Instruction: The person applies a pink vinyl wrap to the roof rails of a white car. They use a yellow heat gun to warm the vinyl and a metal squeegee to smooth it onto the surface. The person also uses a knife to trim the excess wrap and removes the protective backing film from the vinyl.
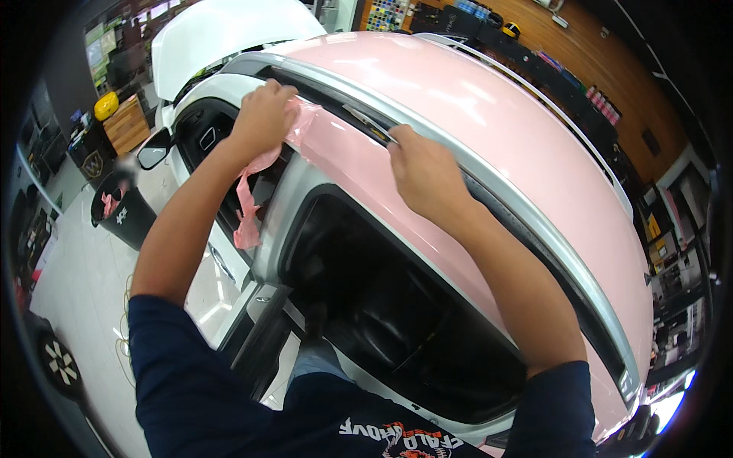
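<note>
Pink film covers the strip above the car's door openings, below the dark roof channel. My left hand is closed on the loose front end of this film, which is crumpled at the fingers. A torn pink strip dangles below that hand over the door pillar. To the right, my right hand pinches a slim silvery tool, which lies along the roof channel and points toward the front; its exact kind is unclear. Pink also covers the roof, beyond the silver roof rail.
A dark open doorway of the car lies below my arms. The raised white hood and side mirror stand at the far left. A black bin with pink scraps is on the floor. Bottles line a shelf at the back.
</note>
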{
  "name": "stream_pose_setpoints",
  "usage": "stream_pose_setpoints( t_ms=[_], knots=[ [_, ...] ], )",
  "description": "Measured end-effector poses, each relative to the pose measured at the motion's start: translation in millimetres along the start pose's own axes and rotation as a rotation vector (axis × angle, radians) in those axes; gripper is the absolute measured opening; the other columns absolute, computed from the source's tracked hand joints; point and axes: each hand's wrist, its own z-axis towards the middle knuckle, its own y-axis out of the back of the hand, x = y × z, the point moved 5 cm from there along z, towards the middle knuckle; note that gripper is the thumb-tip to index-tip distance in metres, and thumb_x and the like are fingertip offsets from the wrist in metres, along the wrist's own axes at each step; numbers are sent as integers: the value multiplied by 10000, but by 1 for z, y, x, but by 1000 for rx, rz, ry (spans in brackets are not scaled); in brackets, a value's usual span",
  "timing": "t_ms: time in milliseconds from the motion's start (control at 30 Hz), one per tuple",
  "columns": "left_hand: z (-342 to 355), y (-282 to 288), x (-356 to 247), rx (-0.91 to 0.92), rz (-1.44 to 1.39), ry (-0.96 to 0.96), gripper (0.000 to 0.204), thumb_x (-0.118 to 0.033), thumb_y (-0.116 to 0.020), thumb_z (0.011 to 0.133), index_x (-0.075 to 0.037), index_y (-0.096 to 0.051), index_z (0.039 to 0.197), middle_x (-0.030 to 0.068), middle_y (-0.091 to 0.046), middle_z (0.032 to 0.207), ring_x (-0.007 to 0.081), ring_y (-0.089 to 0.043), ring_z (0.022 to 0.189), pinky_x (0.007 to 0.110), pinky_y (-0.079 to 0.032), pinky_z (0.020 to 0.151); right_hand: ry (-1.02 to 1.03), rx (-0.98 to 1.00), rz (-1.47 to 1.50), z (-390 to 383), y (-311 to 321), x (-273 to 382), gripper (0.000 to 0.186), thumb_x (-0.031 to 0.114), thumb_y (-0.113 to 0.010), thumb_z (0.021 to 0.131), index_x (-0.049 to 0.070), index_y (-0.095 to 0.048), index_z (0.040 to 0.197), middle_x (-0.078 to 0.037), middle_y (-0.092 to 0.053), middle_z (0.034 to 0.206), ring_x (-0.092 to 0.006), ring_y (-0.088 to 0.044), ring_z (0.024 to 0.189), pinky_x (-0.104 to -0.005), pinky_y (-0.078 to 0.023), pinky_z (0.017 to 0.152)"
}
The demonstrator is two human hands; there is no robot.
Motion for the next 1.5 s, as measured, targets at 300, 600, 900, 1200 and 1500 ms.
stream_pose_setpoints(
  t_ms=[300, 600, 900, 1200, 1500],
  knots=[
    [-249, 152, -199, 801, 76, -537, 401, -320, -698, 796, -40, -652, 1079, 172, -581, 1168, 316, -508, 1196, 479, -298, 1101, 123, -43, -116, 64, -62, 0, 152, 49, -531, 834, -16, -602, 952, -240, -650, 944, -393, -644, 917, -475, -518, 816],
    [-231, 132, -189, 692, -171, -353, 245, -271, -642, 830, -30, -688, 834, 74, -619, 794, 223, -561, 873, 398, -349, 928, 152, 7, -159, 78, -73, 2, 147, 38, -526, 806, -34, -636, 873, -237, -646, 922, -398, -635, 916, -466, -507, 833],
    [-228, 120, -197, 769, -264, -353, 222, -240, -640, 826, -24, -693, 841, 102, -625, 797, 246, -579, 845, 489, -320, 1003, 122, 38, -188, 71, -77, 2, 162, 47, -515, 808, -24, -655, 846, -235, -642, 932, -401, -636, 895, -473, -508, 824],
    [-228, 109, -208, 772, -257, -450, 286, -272, -627, 868, -15, -688, 978, 132, -650, 913, 277, -602, 953, 579, -287, 1082, 128, 68, -259, 81, -77, 2, 165, 69, -522, 813, -22, -657, 836, -234, -652, 870, -392, -642, 879, -472, -511, 810],
    [-222, 101, -214, 815, -377, -405, 331, -308, -601, 905, -6, -686, 1011, 150, -666, 952, 297, -629, 954, 541, -347, 1041, 139, 90, -320, 80, -77, 11, 173, 76, -519, 814, -15, -666, 829, -239, -657, 891, -396, -647, 871, -472, -517, 805]
  ],
)
